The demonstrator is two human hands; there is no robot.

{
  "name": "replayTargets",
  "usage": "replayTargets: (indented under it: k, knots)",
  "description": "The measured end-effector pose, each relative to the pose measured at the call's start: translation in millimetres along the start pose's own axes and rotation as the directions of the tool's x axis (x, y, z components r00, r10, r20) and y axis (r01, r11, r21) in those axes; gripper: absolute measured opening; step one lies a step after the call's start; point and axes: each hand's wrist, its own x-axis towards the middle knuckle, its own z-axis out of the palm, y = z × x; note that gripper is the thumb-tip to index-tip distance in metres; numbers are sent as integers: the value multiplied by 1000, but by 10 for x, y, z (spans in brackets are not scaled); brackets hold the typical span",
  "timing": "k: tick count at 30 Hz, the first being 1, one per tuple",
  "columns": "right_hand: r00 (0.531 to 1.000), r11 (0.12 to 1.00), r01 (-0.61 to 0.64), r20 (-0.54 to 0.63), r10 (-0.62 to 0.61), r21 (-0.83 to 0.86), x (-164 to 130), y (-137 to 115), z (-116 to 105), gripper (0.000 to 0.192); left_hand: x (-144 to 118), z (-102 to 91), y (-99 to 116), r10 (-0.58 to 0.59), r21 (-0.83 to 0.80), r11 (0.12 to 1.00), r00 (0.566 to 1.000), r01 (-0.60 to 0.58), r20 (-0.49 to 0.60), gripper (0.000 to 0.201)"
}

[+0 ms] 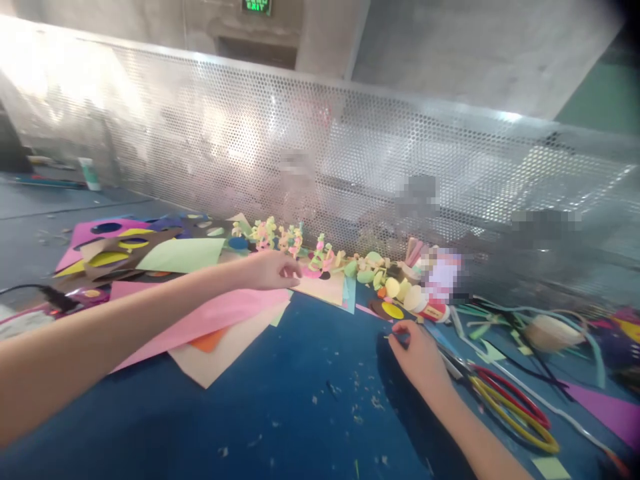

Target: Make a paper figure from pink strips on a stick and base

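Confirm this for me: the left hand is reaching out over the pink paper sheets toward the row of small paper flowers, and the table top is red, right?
Not quite. The head view shows the table top is blue, not red. The rest holds: the left hand reaches over the pink paper sheets toward the small paper flowers.

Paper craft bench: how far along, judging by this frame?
Done: a row of small pastel paper figures stands by the mesh screen; coloured sheets with round holes cut out are piled at left. In hand: left hand reaches to the row; right hand pinches a tiny piece. Left: uncut pink paper sheet.
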Motion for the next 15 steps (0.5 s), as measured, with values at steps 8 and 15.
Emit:
replayTargets:
  k: [8, 15]
  knots:
    - [998, 997, 57, 40, -55, -49, -51, -20, 54, 18, -413, -272, -662, -328, 293, 911, 940, 291, 88, 71]
    - [996, 988, 77, 51, -70, -132, -78, -38, 55, 17, -436, -196, -795, -380, 251, 903, 921, 350, 83, 95]
